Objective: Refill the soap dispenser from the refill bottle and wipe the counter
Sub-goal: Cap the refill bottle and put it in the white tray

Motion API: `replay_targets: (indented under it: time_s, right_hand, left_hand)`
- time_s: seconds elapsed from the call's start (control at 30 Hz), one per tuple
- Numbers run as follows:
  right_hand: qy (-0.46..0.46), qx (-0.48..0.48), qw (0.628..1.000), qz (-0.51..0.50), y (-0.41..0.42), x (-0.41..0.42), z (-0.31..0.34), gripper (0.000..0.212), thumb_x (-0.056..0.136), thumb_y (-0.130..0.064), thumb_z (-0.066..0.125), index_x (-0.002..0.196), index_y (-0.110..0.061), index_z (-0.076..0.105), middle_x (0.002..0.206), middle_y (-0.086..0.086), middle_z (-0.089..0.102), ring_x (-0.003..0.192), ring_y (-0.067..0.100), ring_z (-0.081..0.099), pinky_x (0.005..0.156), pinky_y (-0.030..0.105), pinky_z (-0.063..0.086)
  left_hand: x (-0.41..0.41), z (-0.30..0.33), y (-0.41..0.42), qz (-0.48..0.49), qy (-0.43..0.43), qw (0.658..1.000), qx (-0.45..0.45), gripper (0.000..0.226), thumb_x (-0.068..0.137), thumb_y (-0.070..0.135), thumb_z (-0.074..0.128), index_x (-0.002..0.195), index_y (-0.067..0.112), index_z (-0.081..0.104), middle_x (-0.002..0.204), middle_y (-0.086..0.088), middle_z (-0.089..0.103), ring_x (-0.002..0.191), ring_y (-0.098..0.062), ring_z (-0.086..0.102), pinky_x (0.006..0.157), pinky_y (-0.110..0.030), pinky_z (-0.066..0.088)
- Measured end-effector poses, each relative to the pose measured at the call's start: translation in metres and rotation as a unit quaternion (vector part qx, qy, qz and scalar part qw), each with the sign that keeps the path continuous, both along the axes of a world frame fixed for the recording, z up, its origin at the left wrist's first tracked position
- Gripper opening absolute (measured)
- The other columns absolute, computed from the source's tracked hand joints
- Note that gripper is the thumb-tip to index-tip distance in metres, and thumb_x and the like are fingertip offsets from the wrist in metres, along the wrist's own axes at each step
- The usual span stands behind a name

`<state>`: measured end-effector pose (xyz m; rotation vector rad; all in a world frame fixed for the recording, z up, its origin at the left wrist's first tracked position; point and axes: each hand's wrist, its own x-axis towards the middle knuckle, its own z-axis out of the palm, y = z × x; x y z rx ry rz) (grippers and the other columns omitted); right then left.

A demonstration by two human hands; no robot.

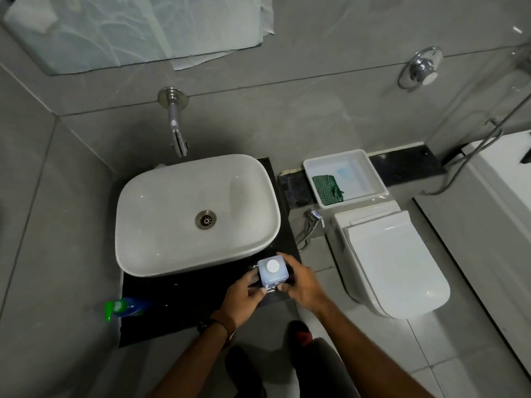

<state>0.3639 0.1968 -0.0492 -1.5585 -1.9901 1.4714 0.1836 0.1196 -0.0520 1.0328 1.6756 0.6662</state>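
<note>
Bare forearms, dark wristband [214,326] on left wrist, dark trousers [316,369]

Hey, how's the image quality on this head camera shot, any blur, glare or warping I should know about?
Head view: dim, flat light overall; wide-angle bending curves the wall tile lines and bathtub edge; soft glare on the sink rim and toilet lid; the green and blue bottle at the counter's left edge looks smeared; the square bottle between the left hand and right hand stays fairly sharp.
</note>
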Motion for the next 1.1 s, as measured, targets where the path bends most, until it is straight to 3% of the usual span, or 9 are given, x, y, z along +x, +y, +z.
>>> replay_targets:
  time_s: [0.17, 0.3, 0.47, 0.63, 0.73, 0.77, 0.83, 0.97, 1.1]
  right_hand:
    - [-0.018, -0.002, 0.999, 0.028, 0.008, 0.005, -0.007, 0.079, 0.081, -0.013, 0.084, 0.150, -0.024, 0.047, 0.140, 0.001, 0.063, 0.131, 0.022, 0.059, 0.111, 0.043, 0.049]
    - [-0.005, 0.018, 0.998, 0.055, 0.034, 0.024, -0.018, 0.078, 0.080, -0.020, 0.085, 0.149, -0.024, 0.049, 0.141, -0.002, 0.064, 0.131, 0.018, 0.060, 0.111, 0.039, 0.050]
    - [-0.019, 0.019, 0.996, 0.090, 0.097, 0.063, -0.021, 0.065, 0.086, -0.026, 0.081, 0.145, -0.016, 0.054, 0.141, 0.005, 0.064, 0.130, 0.018, 0.060, 0.111, 0.027, 0.045]
    - [-0.011, 0.036, 0.998, 0.053, 0.172, 0.125, -0.016, 0.068, 0.085, -0.021, 0.081, 0.147, -0.016, 0.054, 0.137, 0.010, 0.067, 0.127, 0.027, 0.063, 0.109, 0.040, 0.050]
    - [-0.032, 0.058, 0.996, 0.053, 0.218, 0.154, -0.011, 0.062, 0.086, -0.022, 0.075, 0.143, -0.032, 0.052, 0.120, 0.003, 0.073, 0.104, 0.021, 0.070, 0.096, 0.044, 0.057]
    - [-0.029, 0.065, 0.996, 0.051, 0.234, 0.162, -0.009, 0.061, 0.086, -0.022, 0.075, 0.142, -0.033, 0.052, 0.120, 0.001, 0.073, 0.102, 0.019, 0.070, 0.096, 0.043, 0.057]
    - [-0.032, 0.082, 0.995, 0.044, 0.265, 0.177, -0.008, 0.062, 0.089, -0.026, 0.077, 0.146, -0.023, 0.052, 0.133, 0.006, 0.069, 0.119, 0.023, 0.066, 0.107, 0.043, 0.051]
    - [0.000, 0.109, 0.994, 0.019, 0.326, 0.207, -0.012, 0.065, 0.086, -0.019, 0.082, 0.144, -0.013, 0.051, 0.137, 0.009, 0.066, 0.127, 0.026, 0.063, 0.106, 0.047, 0.054]
    - [-0.002, 0.129, 0.992, 0.011, 0.379, 0.225, -0.029, 0.064, 0.088, -0.015, 0.080, 0.144, -0.013, 0.051, 0.136, 0.008, 0.066, 0.127, 0.023, 0.063, 0.106, 0.041, 0.054]
  left_hand:
    - [0.004, -0.004, 0.005, 0.011, 0.014, 1.000, 0.005, 0.060, 0.089, 0.007, 0.069, 0.145, 0.016, 0.048, 0.131, 0.000, 0.065, 0.120, -0.011, 0.062, 0.097, -0.021, 0.051]
    - [0.019, -0.008, 0.019, 0.035, 0.025, 0.999, 0.018, 0.055, 0.089, 0.012, 0.072, 0.140, 0.019, 0.054, 0.127, 0.007, 0.067, 0.114, 0.006, 0.062, 0.089, -0.008, 0.048]
    - [0.069, -0.012, 0.066, 0.088, 0.040, 0.995, 0.028, 0.052, 0.088, 0.012, 0.073, 0.137, 0.018, 0.058, 0.124, 0.013, 0.067, 0.109, 0.016, 0.059, 0.086, -0.003, 0.046]
    - [0.129, -0.007, 0.147, 0.089, 0.058, 0.993, 0.050, 0.043, 0.089, 0.013, 0.073, 0.129, 0.024, 0.062, 0.112, 0.023, 0.067, 0.101, 0.020, 0.059, 0.082, 0.001, 0.042]
    - [0.159, -0.004, 0.198, 0.072, 0.063, 0.994, 0.051, 0.040, 0.090, 0.017, 0.072, 0.128, 0.027, 0.063, 0.109, 0.018, 0.068, 0.095, 0.012, 0.063, 0.076, 0.003, 0.042]
    - [0.167, -0.003, 0.216, 0.071, 0.058, 0.994, 0.051, 0.039, 0.090, 0.018, 0.072, 0.127, 0.027, 0.063, 0.110, 0.015, 0.069, 0.097, 0.007, 0.063, 0.077, 0.002, 0.042]
    - [0.184, -0.002, 0.252, 0.065, 0.049, 0.995, 0.060, 0.037, 0.090, 0.020, 0.072, 0.124, 0.030, 0.062, 0.113, 0.011, 0.070, 0.104, -0.004, 0.065, 0.082, -0.002, 0.045]
    - [0.216, -0.006, 0.321, 0.052, 0.033, 0.995, 0.082, 0.033, 0.092, 0.025, 0.068, 0.124, 0.026, 0.063, 0.116, 0.006, 0.071, 0.109, -0.010, 0.067, 0.095, -0.030, 0.056]
    - [0.236, -0.024, 0.378, 0.031, 0.026, 0.996, 0.085, 0.029, 0.095, 0.026, 0.063, 0.125, 0.026, 0.062, 0.120, 0.006, 0.069, 0.112, -0.005, 0.064, 0.097, -0.030, 0.055]
